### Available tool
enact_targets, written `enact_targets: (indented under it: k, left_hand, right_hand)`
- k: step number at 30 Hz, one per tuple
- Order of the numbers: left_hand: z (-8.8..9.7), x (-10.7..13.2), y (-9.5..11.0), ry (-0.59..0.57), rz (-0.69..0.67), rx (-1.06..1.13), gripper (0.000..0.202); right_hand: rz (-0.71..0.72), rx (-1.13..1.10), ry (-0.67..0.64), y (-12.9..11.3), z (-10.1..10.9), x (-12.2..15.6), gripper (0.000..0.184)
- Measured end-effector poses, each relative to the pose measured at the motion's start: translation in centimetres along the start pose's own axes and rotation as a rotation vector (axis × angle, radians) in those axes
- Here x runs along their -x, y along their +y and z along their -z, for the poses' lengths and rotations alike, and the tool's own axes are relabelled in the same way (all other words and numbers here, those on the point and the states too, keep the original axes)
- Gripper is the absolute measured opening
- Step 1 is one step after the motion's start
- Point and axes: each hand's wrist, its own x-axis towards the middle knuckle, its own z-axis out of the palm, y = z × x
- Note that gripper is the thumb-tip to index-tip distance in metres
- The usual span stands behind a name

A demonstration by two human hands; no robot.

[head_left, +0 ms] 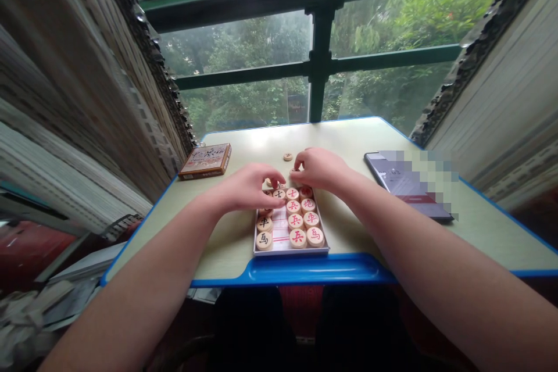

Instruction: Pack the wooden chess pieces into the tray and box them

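Observation:
A shallow white tray lies near the front edge of a small table. It holds several round wooden chess pieces marked in red or black. My left hand rests over the tray's far left corner, fingers curled and pinching a piece. My right hand hovers at the tray's far right corner, fingers bent down on a piece that is mostly hidden. One loose piece lies on the table just beyond both hands.
A flat brown game box lies at the table's left edge. A dark phone lies to the right. The table has a blue rim. Stacks of books stand on both sides, and a green-framed window is behind.

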Motion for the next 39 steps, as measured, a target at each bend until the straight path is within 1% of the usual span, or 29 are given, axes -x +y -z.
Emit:
enact_targets:
  k: [3, 5, 7, 9, 11, 16, 21, 26, 33, 39]
  left_hand:
    - [0.6, 0.4, -0.2, -0.027, -0.003, 0.036, 0.044]
    - [1.1, 0.8, -0.5, -0.075, -0.011, 0.044, 0.047]
    - [1.6, 1.0, -0.7, -0.118, -0.018, 0.033, 0.049]
    - [1.9, 1.2, -0.9, -0.147, -0.027, 0.016, 0.049]
    - [2.1, 1.2, -1.0, -0.165, -0.042, 0.005, 0.046]
    - [2.2, 1.3, -0.7, -0.187, -0.045, 0.001, 0.042]
    - [2.4, 1.5, -0.5, -0.156, 0.002, 0.018, 0.044]
    - [2.3, 1.4, -0.6, -0.13, 0.017, 0.012, 0.041]
    - [2.1, 1.3, -0.8, -0.151, -0.004, 0.014, 0.042]
    - [2.2, 1.3, -0.9, -0.159, 0.005, 0.036, 0.043]
  right_hand:
    - [0.055, -0.064, 0.025, -0.3, 1.2, 0.7, 0.027]
    - [0.141, -0.107, 0.027, -0.9, 2.0, 1.5, 0.027]
    - [0.265, -0.146, -0.016, -1.6, 2.8, 2.5, 0.026]
    - [0.381, -0.174, -0.089, -2.5, 3.2, 3.5, 0.025]
    - [0.437, -0.163, -0.15, -3.2, 3.3, 4.3, 0.024]
    - [0.436, -0.049, -0.176, -4.0, 2.7, 5.1, 0.022]
    - [0.414, 0.04, -0.181, -4.2, 2.0, 5.0, 0.022]
    - [0.411, 0.038, -0.2, -4.4, 1.9, 5.0, 0.021]
    - [0.386, 0.028, -0.218, -4.7, 2.2, 5.1, 0.021]
    - [0.392, 0.022, -0.207, -4.7, 1.7, 4.9, 0.018]
